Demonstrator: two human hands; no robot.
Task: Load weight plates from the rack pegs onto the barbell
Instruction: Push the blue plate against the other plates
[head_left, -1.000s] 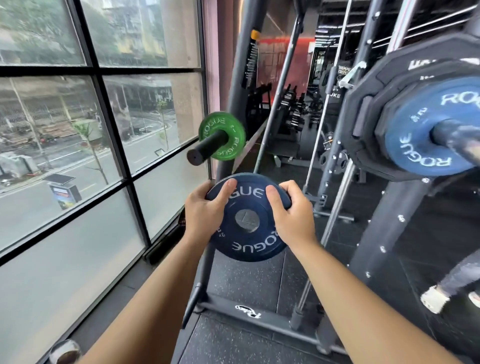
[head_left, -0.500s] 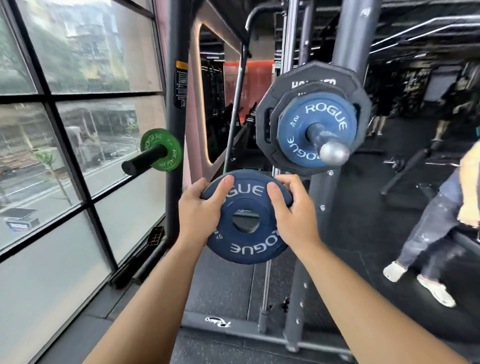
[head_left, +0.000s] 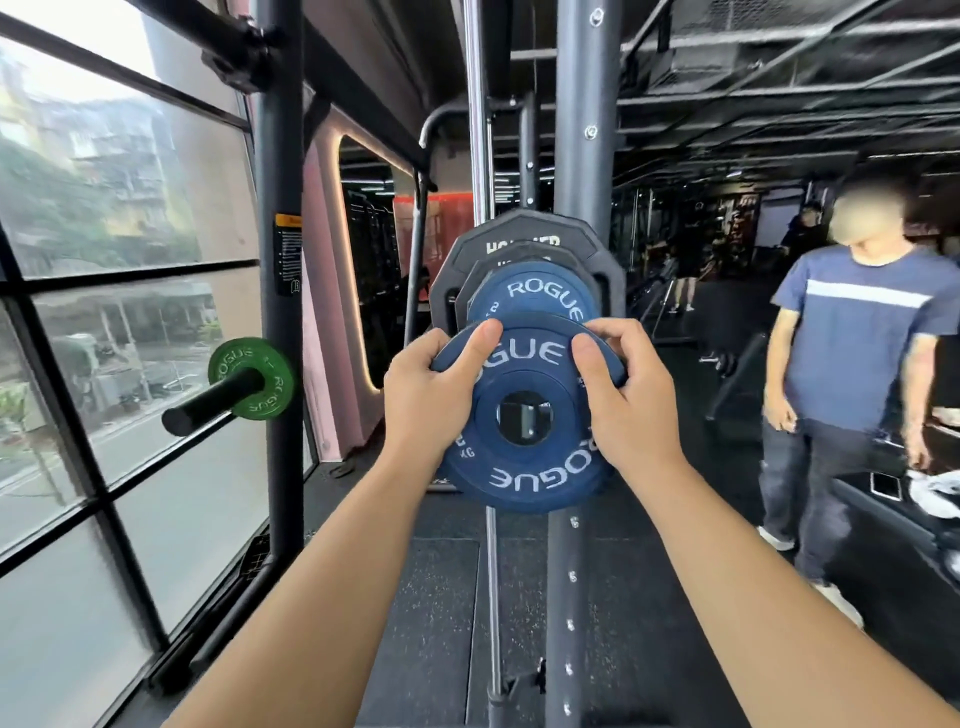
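1. Both hands hold a blue ROGUE plate upright, near and central: the left hand clasps its upper left rim and the right hand its upper right rim, thumbs pressed on the face
2. Just beyond it, a second blue plate and the black plates sit stacked on the barbell; the held plate covers their lower halves and the bar's end, so whether its hole is on the sleeve cannot be told
3. A grey upright rises behind the stack, with a slim chrome rod just to its left
4. To the left, a green plate sits on a black peg jutting from a dark post beside the window
5. Far right, a person in a blue shirt stands well apart from the plates, and a phone lies near them
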